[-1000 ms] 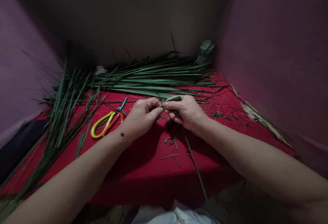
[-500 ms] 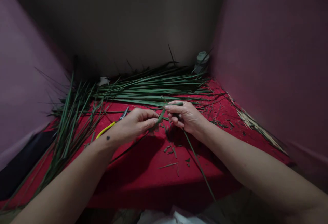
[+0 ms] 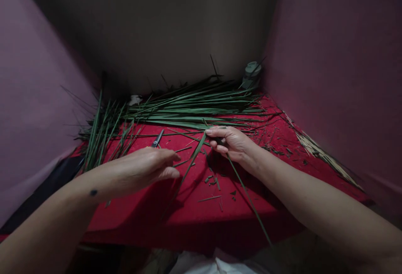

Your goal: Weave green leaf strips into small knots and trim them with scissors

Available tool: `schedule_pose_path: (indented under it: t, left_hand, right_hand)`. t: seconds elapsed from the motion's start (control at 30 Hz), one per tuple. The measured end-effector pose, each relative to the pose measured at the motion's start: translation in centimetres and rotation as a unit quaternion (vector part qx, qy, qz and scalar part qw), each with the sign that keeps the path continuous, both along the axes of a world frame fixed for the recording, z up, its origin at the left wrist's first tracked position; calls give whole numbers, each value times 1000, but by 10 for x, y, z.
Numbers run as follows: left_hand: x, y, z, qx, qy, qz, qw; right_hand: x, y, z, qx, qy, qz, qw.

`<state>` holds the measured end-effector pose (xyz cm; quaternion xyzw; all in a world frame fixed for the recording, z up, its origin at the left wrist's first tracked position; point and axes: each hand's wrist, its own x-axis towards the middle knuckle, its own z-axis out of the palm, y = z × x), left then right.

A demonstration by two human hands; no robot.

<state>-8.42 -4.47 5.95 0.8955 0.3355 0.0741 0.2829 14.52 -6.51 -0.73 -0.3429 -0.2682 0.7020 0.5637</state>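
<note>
Between the thumb and fingers of my right hand (image 3: 230, 142) a long green leaf strip (image 3: 197, 152) is pinched. One length of it slants down to the left, and another thin length hangs from under the palm toward the table's front edge. My left hand (image 3: 157, 165) is off the strip, to its left, with thumb and fingers apart and nothing between them. Just behind the left hand lies a pair of scissors (image 3: 158, 138), blades pointing away; its handles are hidden by the hand and wrist.
A pile of long green leaves (image 3: 188, 108) spans the back of the red cloth (image 3: 144, 213), with more leaves (image 3: 102, 131) heaped at left. A whitish container (image 3: 252, 75) stands in the back right corner. Pale thin sticks (image 3: 323, 154) lie along the right wall. Clippings (image 3: 209, 179) litter the middle.
My left hand has let go of the leaf strip and moved left and toward me, covering the scissors' yellow handles. My right hand keeps its pinch. The view has shifted slightly.
</note>
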Motion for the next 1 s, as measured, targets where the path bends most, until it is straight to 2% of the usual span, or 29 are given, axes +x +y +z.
schedule_pose_path:
  t: [0.07, 0.2, 0.33, 0.43, 0.6, 0.73, 0.87, 1.0]
  left_hand:
    - [11, 2, -4, -9, 9, 1, 1000]
    - [43, 5, -15, -83, -105, 71, 988]
    - [60, 10, -25, -198, -139, 69, 968]
    - [63, 13, -27, -236, -160, 70, 956]
    - [69, 16, -30, -205, -151, 89, 963]
    - [77, 13, -40, -149, -160, 98, 971]
    - [77, 10, -50, -168, -186, 92, 964]
    - [70, 8, -51, -96, -175, 70, 977]
  right_hand:
    - [-3, -2, 0, -4, -17, 0, 1000]
    - [-6, -2, 0, 1, -45, -24, 999]
    - [-3, 1, -4, 19, -44, -6, 999]
    - [-2, 2, -6, 26, -49, -8, 998]
    - [-3, 2, -4, 33, -54, -13, 998]
    - [-3, 3, -4, 30, -65, -34, 997]
    - [-5, 3, -5, 18, -66, -40, 997]
    - [-8, 0, -4, 3, -60, -43, 997]
